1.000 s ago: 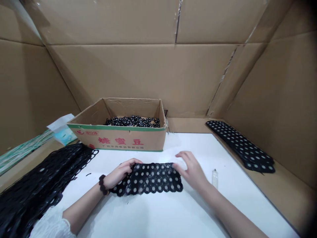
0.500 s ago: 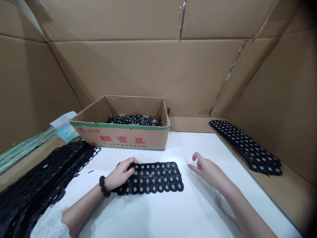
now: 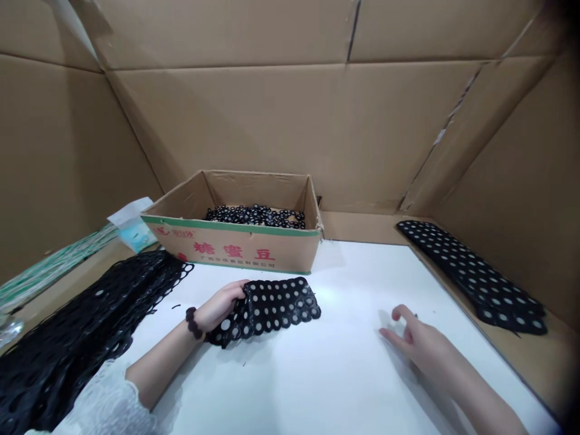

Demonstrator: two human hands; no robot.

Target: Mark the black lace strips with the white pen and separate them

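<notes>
In the head view, the left hand (image 3: 220, 309) grips the left end of a black sheet (image 3: 277, 305) set with rows of pale dots, its fingers closed on the upper edge. The sheet is in front of the box (image 3: 235, 246), over the white table (image 3: 326, 386). Its long axis runs left to right, roughly along the box front; the free end points right and slightly away from the person. Whether that end touches the table, I cannot tell.

The right hand (image 3: 419, 339) is well apart from the sheet, thumb and curled forefinger parted, grasping nothing visible. Black rings (image 3: 254, 215) lie in the box. A black heap (image 3: 86, 317) lies at left; a dotted stack (image 3: 471, 275) lies at right, its long axis slanting toward the near right.
</notes>
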